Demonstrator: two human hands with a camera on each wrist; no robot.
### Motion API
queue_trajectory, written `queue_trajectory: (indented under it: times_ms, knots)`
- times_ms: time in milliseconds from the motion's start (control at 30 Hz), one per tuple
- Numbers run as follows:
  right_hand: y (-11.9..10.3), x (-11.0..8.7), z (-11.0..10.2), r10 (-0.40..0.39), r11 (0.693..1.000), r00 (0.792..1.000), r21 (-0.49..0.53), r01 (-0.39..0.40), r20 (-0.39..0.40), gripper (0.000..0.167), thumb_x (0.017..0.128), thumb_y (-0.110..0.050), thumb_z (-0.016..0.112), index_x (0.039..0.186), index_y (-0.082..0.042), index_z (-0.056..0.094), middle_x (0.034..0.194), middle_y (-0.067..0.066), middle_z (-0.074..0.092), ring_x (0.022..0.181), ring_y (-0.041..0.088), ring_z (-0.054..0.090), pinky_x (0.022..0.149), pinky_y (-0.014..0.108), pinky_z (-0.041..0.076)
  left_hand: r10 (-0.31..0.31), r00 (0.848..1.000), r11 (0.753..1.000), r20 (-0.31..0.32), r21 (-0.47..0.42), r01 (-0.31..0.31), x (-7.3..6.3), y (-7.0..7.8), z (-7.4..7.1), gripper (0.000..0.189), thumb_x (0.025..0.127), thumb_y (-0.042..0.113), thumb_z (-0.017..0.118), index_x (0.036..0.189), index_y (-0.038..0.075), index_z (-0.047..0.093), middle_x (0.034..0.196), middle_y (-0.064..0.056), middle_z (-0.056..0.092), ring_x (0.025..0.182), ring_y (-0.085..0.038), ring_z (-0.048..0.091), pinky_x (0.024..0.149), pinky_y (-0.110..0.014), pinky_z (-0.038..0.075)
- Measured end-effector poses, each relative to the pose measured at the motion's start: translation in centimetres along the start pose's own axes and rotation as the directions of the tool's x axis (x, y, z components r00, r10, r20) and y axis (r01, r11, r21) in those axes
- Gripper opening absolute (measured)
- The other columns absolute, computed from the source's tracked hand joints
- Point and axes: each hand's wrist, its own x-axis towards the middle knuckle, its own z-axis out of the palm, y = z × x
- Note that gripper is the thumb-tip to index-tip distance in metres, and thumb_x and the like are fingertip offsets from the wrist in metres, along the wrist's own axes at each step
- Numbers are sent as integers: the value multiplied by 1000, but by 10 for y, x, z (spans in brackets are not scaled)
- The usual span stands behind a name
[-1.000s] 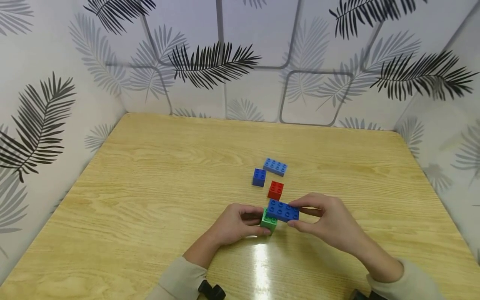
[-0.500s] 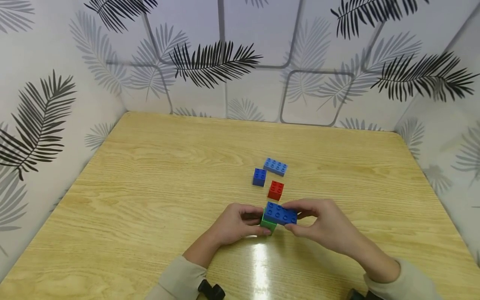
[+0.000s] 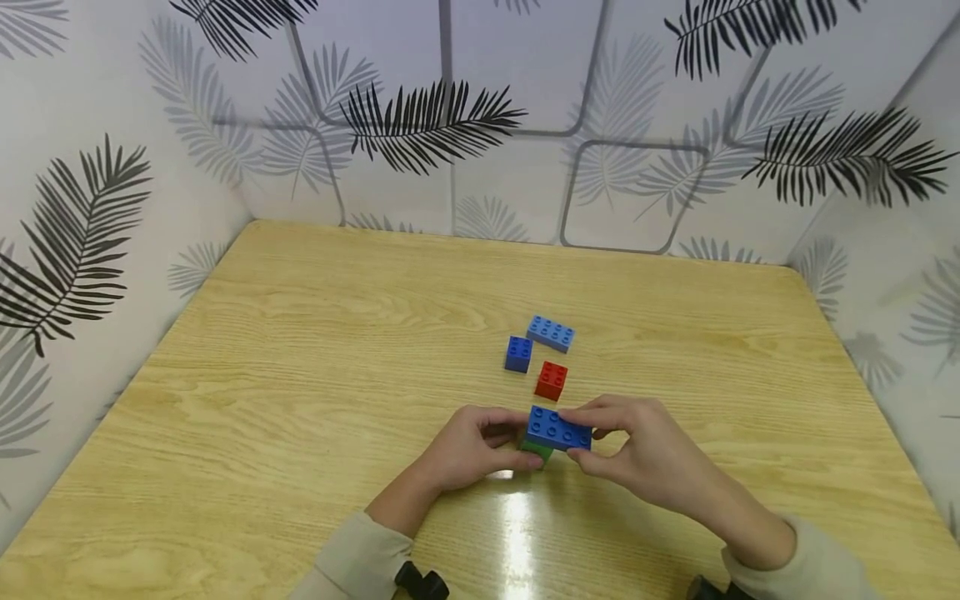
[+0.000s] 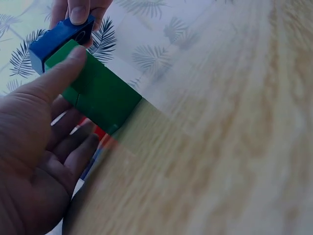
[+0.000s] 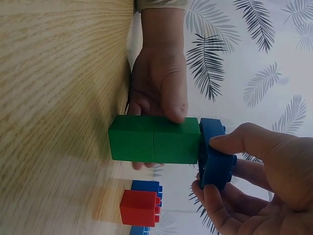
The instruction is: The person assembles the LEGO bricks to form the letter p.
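Observation:
Two green building bricks [image 5: 154,139], one stacked on the other, stand upright on the table. My left hand [image 3: 476,450] holds this stack from the left, its thumb on the upper green brick. Across the stack's top lies a long blue building brick [image 3: 557,429], overhanging to the right. My right hand [image 3: 641,437] pinches that blue brick at its overhanging end between thumb and fingers. In the right wrist view it leans slightly against the top studs; whether it is fully seated I cannot tell. From the head view it hides most of the green stack.
Just behind the hands sits a red square brick [image 3: 551,381]. Farther back are a small blue brick [image 3: 518,354] and a long light-blue brick [image 3: 551,333]. The wooden table [image 3: 337,333] meets leaf-patterned walls at its back and sides.
My right hand has moved slightly left and toward me, bringing the long blue brick down over the green stack. My left hand has kept its hold in place.

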Motion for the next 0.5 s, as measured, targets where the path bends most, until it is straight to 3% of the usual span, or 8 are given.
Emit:
queue_trajectory:
  times_ms: [133,300,500]
  knots:
    - [0,0,1,-23,1000,1000,-11,22,-14,35,83,-11,81,118,-11,75,103,-3,75,86,9,69,67,21,59,56,998,994,-20,-91,-57,-1,-1,0,50,83,16,83,130,8,67,132,-8,68,128,-21,60,110,-32,49]
    - [0,1,2,-29,1000,999,-6,29,-18,35,83,-10,80,118,-10,75,102,-2,75,86,10,69,67,22,60,150,989,960,-18,-235,-150,-2,2,1,55,86,10,79,135,-5,58,135,-21,62,127,-32,60,102,-32,55]
    - [0,2,4,-28,1000,999,-9,28,-35,35,82,-8,81,116,-9,75,102,-1,75,85,10,69,65,20,59,168,984,956,-59,-233,-177,-5,7,2,46,86,5,77,129,-6,63,131,-25,63,125,-36,61,97,-31,57]
